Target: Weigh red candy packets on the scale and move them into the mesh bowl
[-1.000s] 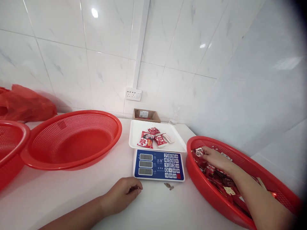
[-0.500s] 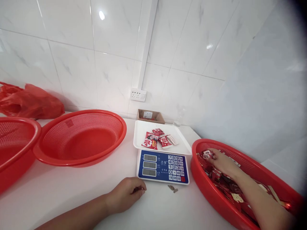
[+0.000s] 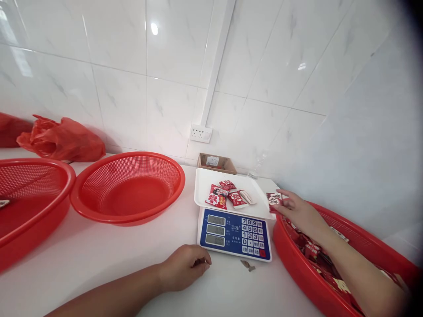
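My right hand (image 3: 299,213) pinches a small red-and-white snack packet (image 3: 275,201) at the right edge of the scale's white tray (image 3: 206,176). Several red snack packets (image 3: 218,197) and a pale one (image 3: 247,197) lie on that tray. Below it is the digital scale's blue panel (image 3: 235,233), with number keys and three displays. Loosely curled, my left hand (image 3: 185,267) rests on the white table in front of the scale, with nothing visible in it. Beneath my right forearm stands a red basket (image 3: 287,251) filled with wrapped snacks (image 3: 312,251), partly hidden by the arm.
Two red perforated baskets, one in the middle (image 3: 132,193) and one at the far left (image 3: 36,207), stand left of the scale. Red plastic bags (image 3: 72,138) and a small cardboard box (image 3: 216,163) sit by the tiled wall. Brownish scraps (image 3: 247,265) lie before the scale.
My right hand has lifted a red packet out of the right basket and moved left to the tray's edge. My left hand keeps its place by the scale. The view has shifted slightly left.
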{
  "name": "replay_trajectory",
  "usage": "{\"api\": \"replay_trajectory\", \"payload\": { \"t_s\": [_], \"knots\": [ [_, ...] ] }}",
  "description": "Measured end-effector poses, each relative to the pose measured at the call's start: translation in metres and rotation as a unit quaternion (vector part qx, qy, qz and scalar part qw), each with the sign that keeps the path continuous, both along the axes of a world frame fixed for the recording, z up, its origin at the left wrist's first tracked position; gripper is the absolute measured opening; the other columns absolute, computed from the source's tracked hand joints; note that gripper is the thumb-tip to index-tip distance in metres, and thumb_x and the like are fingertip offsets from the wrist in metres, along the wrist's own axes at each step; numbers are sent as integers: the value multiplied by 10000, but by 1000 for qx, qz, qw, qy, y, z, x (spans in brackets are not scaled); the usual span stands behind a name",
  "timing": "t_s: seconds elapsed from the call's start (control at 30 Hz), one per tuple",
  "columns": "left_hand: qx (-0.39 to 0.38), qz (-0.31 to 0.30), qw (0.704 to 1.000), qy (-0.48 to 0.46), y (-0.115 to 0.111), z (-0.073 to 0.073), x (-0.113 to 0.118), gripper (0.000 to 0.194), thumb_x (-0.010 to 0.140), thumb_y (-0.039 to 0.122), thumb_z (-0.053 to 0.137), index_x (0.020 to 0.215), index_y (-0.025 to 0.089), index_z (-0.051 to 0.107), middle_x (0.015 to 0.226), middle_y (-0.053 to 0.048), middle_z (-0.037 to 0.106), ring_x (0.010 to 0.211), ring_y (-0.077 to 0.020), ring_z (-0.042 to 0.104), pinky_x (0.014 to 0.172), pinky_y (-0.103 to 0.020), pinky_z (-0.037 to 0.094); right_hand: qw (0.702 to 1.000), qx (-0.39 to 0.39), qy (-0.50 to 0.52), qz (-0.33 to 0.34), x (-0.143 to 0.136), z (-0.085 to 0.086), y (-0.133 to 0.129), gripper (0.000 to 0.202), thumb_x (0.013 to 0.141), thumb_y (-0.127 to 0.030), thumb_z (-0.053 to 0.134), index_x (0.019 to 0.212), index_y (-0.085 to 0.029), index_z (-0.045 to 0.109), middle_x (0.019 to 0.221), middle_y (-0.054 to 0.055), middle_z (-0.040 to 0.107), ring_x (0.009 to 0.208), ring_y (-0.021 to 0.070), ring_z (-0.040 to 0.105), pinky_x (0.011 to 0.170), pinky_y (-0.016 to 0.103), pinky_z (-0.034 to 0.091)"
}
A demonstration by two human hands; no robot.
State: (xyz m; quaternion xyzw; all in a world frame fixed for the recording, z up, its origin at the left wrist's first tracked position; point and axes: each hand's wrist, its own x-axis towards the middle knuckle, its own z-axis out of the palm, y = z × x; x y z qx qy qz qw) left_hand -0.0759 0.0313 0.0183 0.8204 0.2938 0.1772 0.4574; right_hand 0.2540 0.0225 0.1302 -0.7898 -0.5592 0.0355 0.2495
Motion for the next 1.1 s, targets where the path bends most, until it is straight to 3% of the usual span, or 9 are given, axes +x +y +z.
{"api": "replay_trajectory", "payload": {
  "t_s": [0.1,0.2,0.37,0.57,0.83,1.1],
  "knots": [
    [5,-1,1000,0,0,-2,-1,215,796,253,473,895,194,654,851,-18,633,719,-118,548,653,-204,427,993,-38,104,41,-20,-1,11,613,779,-358,512,1346,-174,370,981,85,682,820,204,652,745,304,495],
    [10,1,1000,-2,0,-3,-1,218,797,250,469,895,190,655,847,-21,633,706,-116,544,643,-202,425,991,-61,118,35,-30,-4,21,637,785,-315,506,1381,-175,329,1154,116,625,782,185,649,723,301,506],
    [17,-1,1000,1,0,0,-1,217,789,242,479,901,196,659,848,-21,639,702,-116,543,640,-201,424,994,-69,75,35,-23,-14,35,466,808,-250,452,1262,-150,486,1130,108,643,867,185,646,757,291,507],
    [13,-1,1000,5,-1,-1,-1,217,791,240,479,905,193,657,861,-28,640,716,-124,558,658,-206,435,992,-78,-76,66,-24,-14,43,393,854,-274,397,1175,-170,597,1238,77,602,1142,225,542,961,336,411],
    [19,-4,1000,11,0,1,-2,229,792,244,472,910,189,660,876,-33,643,735,-131,573,667,-206,442,982,-120,-109,93,-37,-17,53,427,886,-229,330,1216,-128,581,1283,75,567,1195,198,501,999,303,370],
    [20,1,1000,8,-1,1,-2,223,786,235,480,906,196,664,872,-28,644,735,-126,572,667,-198,442,982,-122,-114,91,-39,-13,48,456,865,-319,418,1233,-89,557,1293,136,547,1190,240,490,999,337,361]
  ]
}}
